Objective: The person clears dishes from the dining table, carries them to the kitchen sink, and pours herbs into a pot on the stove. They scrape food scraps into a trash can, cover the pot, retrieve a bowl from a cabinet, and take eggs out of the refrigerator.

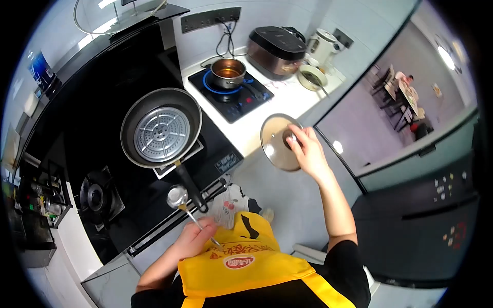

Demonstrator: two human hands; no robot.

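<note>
My left hand (194,237) is closed around the handle of a metal ladle (177,196), whose bowl is up beside the black pan handle. In my right hand (307,150) is a round glass lid (277,146), gripped by its dark knob and held over the floor beside the counter. A deep dark frying pan (134,108) sits on the gas hob, with a perforated metal steamer plate (161,134) inside it. On the induction cooker (232,108) stands a small steel pot (229,81) holding amber liquid, without a lid.
A rice cooker (276,54), a white kettle (323,46) and a bowl with a spoon (311,78) stand along the back counter. The second gas burner (96,198) is at left. Through the glass door, a seated person (401,82) is at a table.
</note>
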